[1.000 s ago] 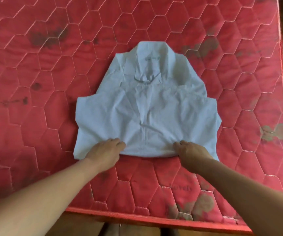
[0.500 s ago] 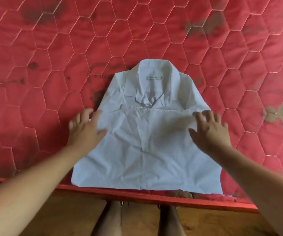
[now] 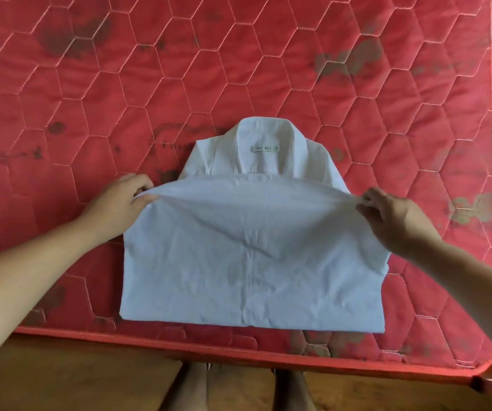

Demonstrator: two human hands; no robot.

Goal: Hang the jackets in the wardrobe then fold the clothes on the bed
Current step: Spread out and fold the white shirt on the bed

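Note:
A white collared shirt [image 3: 250,262] lies on the red quilted mattress [image 3: 238,78], near its front edge. Its lower half is folded up over the body, and the collar with a small label shows at the far end. My left hand [image 3: 117,206] pinches the left corner of the folded-up hem. My right hand [image 3: 392,218] pinches the right corner. The hem is stretched taut between both hands, just below the collar and slightly raised off the shirt.
The mattress has dark and pale stains and ends at a red piped edge [image 3: 238,354] close to me and another on the right. Beyond it is brown wooden floor [image 3: 75,378], where my legs [image 3: 238,387] stand against the bed.
My hands took the near hem at the bottom, carried it up over the shirt toward the collar, and now pinch its two corners pulled apart. The view shifted closer to the bed edge.

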